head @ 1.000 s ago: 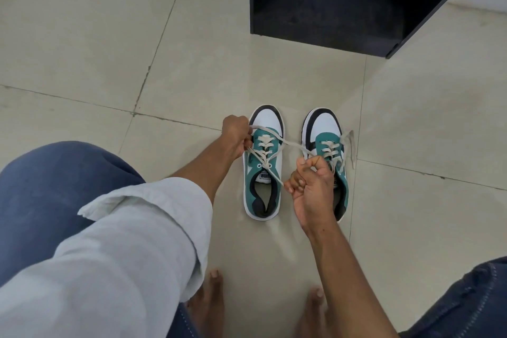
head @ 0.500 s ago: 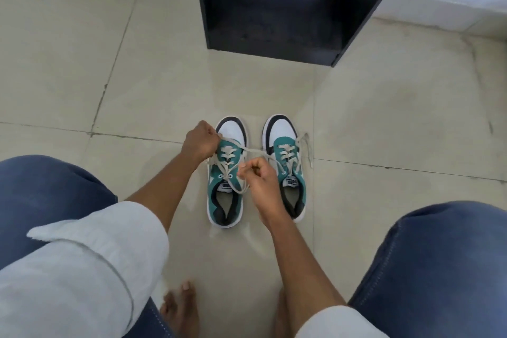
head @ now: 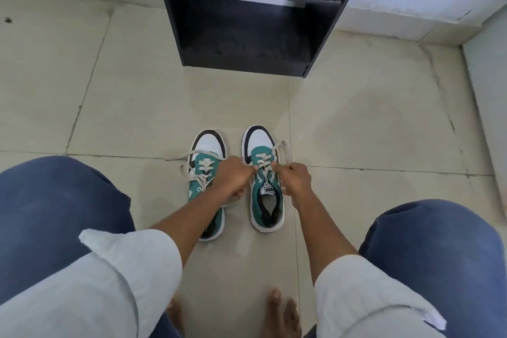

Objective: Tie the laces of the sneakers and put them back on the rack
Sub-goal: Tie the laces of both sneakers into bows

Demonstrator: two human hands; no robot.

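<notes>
Two teal, white and black sneakers stand side by side on the floor, toes toward the rack. The left sneaker point(head: 207, 151) has loose cream laces spilling to its left. Over the right sneaker point(head: 265, 200), my left hand point(head: 234, 178) pinches one lace end at the shoe's left side. On the opposite side my right hand point(head: 296, 180) pulls the other lace end, whose loose tail point(head: 282, 149) loops up past the toe. My left forearm hides the heel half of the left sneaker. The black rack point(head: 247, 27) stands against the wall ahead, its lower shelf bare.
Pale tiled floor point(head: 137, 107) surrounds the shoes. My knees in blue jeans point(head: 55, 214) frame both sides, and my bare toes point(head: 279, 313) show at the bottom. A white wall base point(head: 397, 0) runs behind the rack, with another wall at the right edge.
Both hands left the left sneaker's laces and shifted right onto the right sneaker's laces. The left sneaker's laces now lie loose. The camera tilted up, showing more of the rack.
</notes>
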